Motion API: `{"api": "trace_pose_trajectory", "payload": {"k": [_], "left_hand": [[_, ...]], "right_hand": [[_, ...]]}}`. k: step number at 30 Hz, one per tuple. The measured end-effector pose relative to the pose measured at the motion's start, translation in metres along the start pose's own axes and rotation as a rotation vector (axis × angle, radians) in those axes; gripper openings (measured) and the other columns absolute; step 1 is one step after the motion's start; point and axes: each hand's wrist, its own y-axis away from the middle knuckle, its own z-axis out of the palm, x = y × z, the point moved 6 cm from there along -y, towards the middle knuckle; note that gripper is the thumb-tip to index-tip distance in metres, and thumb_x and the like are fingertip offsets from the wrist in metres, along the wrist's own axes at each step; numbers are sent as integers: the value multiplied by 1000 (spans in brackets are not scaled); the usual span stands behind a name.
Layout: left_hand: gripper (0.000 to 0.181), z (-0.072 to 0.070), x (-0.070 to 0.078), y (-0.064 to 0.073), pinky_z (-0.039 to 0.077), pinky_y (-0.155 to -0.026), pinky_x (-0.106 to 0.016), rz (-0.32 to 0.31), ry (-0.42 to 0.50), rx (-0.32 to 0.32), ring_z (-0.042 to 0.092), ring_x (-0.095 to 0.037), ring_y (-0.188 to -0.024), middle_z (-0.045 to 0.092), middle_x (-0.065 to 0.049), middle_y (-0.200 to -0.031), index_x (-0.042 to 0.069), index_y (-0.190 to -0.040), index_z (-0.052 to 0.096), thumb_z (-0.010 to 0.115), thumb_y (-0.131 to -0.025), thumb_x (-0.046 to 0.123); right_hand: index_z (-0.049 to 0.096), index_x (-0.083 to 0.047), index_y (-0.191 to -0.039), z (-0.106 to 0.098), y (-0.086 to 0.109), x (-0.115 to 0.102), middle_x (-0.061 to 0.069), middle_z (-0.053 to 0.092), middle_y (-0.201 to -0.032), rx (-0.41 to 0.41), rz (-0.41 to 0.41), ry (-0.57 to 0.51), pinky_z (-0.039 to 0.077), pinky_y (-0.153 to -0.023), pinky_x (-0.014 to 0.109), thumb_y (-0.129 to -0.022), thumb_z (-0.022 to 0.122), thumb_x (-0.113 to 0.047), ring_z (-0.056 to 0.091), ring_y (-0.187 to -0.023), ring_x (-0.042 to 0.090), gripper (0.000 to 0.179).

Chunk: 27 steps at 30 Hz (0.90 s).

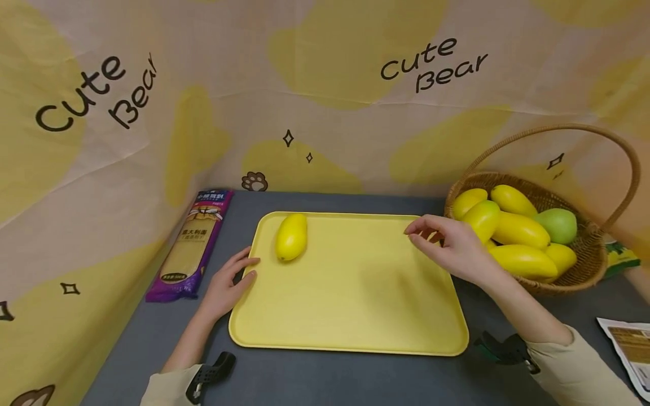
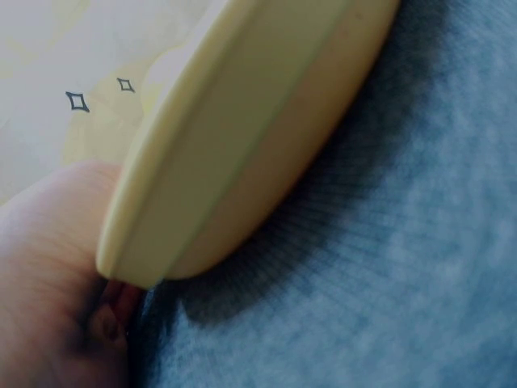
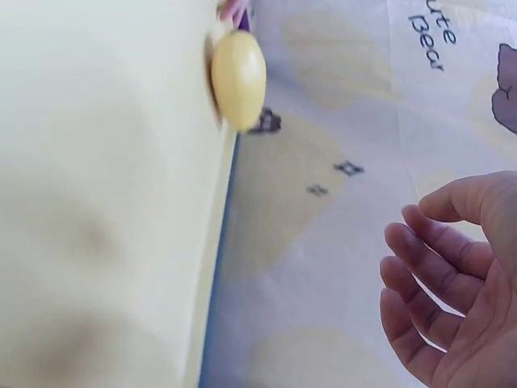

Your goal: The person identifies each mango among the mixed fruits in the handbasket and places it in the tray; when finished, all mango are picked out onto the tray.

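A yellow tray [image 1: 355, 316] lies on the dark table, and one yellow mango [image 1: 291, 237] sits near its far left corner. My left hand [image 1: 227, 287] rests at the tray's left rim, with fingertips just over the edge. In the left wrist view, part of that hand [image 2: 56, 267] shows beside the tray's edge [image 2: 202, 162]. Above the tray's far right corner hovers my right hand [image 1: 449, 248]. Its fingers are loosely bent, with nothing between them, as the right wrist view of the hand [image 3: 460, 283] also shows. That view has the mango [image 3: 239, 81] by the tray's rim.
A wicker basket [image 1: 591, 265] with a tall handle stands at the right, holding several yellow mangoes [image 1: 520, 230] and a green fruit [image 1: 557, 225]. Left of the tray lies a pasta packet [image 1: 190, 245]. A white-edged packet [image 1: 629, 349] is at the right; printed cloth [image 1: 325, 84] hangs behind.
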Motion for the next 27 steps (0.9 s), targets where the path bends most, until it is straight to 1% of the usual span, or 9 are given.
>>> {"api": "trace_pose_trajectory", "payload": {"k": [3, 6, 8, 12, 15, 17, 19, 23, 27], "left_hand": [[30, -1, 0, 1, 32, -104, -58, -4, -11, 4, 37, -40, -136, 42, -16, -149, 3, -125, 64, 60, -97, 12], [30, -2, 0, 1, 33, -104, -57, -6, -14, 6, 37, -39, -136, 42, -15, -149, 3, -126, 64, 60, -97, 12], [30, -2, 0, 2, 33, -103, -58, -4, -12, 4, 37, -39, -136, 42, -16, -149, 3, -126, 64, 60, -97, 12], [30, -2, 0, 3, 32, -103, -60, 0, -5, 3, 37, -41, -136, 42, -17, -149, 2, -126, 64, 60, -98, 12], [30, -1, 0, 3, 32, -103, -60, -1, -14, 1, 37, -40, -136, 42, -16, -149, 3, -126, 64, 60, -98, 12], [30, -1, 1, 3, 32, -102, -59, 2, -20, 3, 38, -40, -135, 42, -16, -149, 3, -126, 64, 60, -98, 12], [30, -1, 1, 4, 32, -102, -59, 4, -26, 5, 38, -40, -135, 42, -16, -148, 3, -126, 64, 60, -98, 12], [30, -2, 2, 3, 33, -102, -58, 4, -29, 11, 39, -39, -135, 43, -16, -148, 2, -126, 64, 61, -97, 11], [30, -2, 4, 1, 32, -103, -58, 6, -28, 8, 39, -40, -135, 43, -17, -148, 2, -126, 64, 61, -97, 11]], "right_hand": [[71, -15, -97, -24, 3, 7, -7, 68, -87, 47, -14, 121, 50, -65, 22, -91, 69, -12, 58, -75, 8, 7], [71, -12, -98, -46, 4, 18, -3, 68, -89, 47, 12, 212, 51, -67, 29, -90, 69, -13, 59, -79, 13, 8], [70, -8, -101, -57, 3, 28, 3, 68, -94, 13, 42, 254, 51, -70, 36, -90, 69, -13, 61, -84, 20, 13], [64, -1, -113, -74, 2, 49, 18, 63, -109, -89, 149, 318, 50, -73, 50, -90, 69, -18, 60, -92, 34, 29], [56, 6, -124, -80, 4, 65, 28, 53, -121, -187, 256, 343, 46, -78, 58, -91, 68, -28, 55, -101, 43, 48], [49, 9, -130, -83, 5, 73, 32, 47, -127, -248, 317, 345, 42, -83, 61, -92, 66, -35, 50, -108, 47, 61], [42, 13, -134, -84, 6, 80, 35, 42, -131, -310, 356, 347, 40, -86, 63, -91, 66, -41, 45, -113, 50, 73], [32, 15, -137, -82, 8, 89, 41, 36, -132, -394, 408, 340, 40, -85, 62, -86, 70, -50, 41, -114, 52, 90], [27, 17, -139, -78, 6, 95, 43, 38, -129, -437, 398, 343, 41, -82, 60, -82, 73, -52, 40, -114, 52, 100]]}}
